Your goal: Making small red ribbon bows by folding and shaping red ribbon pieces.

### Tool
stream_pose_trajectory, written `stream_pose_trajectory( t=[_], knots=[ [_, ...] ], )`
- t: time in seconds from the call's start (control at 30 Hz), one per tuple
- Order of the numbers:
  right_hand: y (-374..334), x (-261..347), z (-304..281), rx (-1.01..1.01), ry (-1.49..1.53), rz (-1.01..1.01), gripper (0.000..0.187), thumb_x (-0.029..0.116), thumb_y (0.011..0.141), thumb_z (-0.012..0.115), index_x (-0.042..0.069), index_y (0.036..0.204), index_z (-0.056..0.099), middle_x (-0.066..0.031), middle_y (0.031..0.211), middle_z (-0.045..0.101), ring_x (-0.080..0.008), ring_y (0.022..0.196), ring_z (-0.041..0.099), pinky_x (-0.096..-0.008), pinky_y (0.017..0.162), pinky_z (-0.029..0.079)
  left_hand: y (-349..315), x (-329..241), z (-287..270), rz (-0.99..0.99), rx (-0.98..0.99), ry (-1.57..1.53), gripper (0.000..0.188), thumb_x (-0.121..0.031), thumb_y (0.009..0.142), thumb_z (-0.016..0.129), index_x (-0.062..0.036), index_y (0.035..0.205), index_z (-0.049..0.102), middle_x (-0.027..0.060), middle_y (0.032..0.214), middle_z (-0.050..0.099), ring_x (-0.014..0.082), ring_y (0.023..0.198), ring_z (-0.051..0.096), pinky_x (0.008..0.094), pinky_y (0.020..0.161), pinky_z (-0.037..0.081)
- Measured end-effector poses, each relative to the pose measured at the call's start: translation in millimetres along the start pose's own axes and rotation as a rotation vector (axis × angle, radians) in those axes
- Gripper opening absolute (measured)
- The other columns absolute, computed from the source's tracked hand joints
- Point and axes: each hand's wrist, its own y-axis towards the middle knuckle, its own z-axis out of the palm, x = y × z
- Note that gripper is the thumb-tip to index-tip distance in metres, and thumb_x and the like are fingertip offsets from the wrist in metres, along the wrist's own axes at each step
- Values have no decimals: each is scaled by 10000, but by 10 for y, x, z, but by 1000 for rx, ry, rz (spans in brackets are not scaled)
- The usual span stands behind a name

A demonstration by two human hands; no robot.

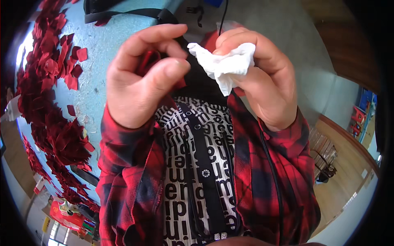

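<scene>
In front of my chest, my right hand pinches a crumpled white tissue-like piece between thumb and fingers. Its thin twisted end points toward my other hand. My left hand is raised just left of it, thumb and fingers curved and apart, not touching the white piece. Some red material shows through the gap in my left hand; whether the curled fingers touch it or it lies behind them, I cannot tell.
Many dark red fabric pieces lie heaped along the light blue table at my left. A black strap crosses the table's far end. At the right are a wooden panel and a shelf of coloured items.
</scene>
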Motion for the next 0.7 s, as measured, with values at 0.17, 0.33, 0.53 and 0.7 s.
stream_pose_trajectory(
  t=[0.17,0.33,0.53,0.7],
  knots=[
    [35,-88,6,12,-88,54,215,27,961,536,-10,1157,616,-35,1044,603,-54,840,516,-198,676,385,19,90,62,-159,25,30,718,-158,776,871,65,1363,524,85,1114,653,132,1037,617,265,933,499],
    [23,-190,82,-158,-158,86,284,-43,937,593,16,1214,577,-22,1075,609,-71,952,565,-222,768,467,7,112,69,-267,-47,139,334,-119,884,771,36,1140,622,48,1015,684,88,915,629,229,821,513],
    [119,-282,22,-67,-803,-421,309,-93,821,665,50,1094,652,-100,1116,625,-187,993,616,-295,832,507,14,175,12,-194,-140,-13,186,-69,928,701,20,1079,637,26,982,687,65,873,615,204,778,498],
    [136,-314,43,-80,-919,-542,360,-79,758,739,70,1078,668,-106,1119,631,-243,1002,632,-327,832,527,8,153,-17,-262,-159,-117,210,-121,947,686,-10,1125,676,-5,947,690,6,736,558,155,640,433]
  ],
)
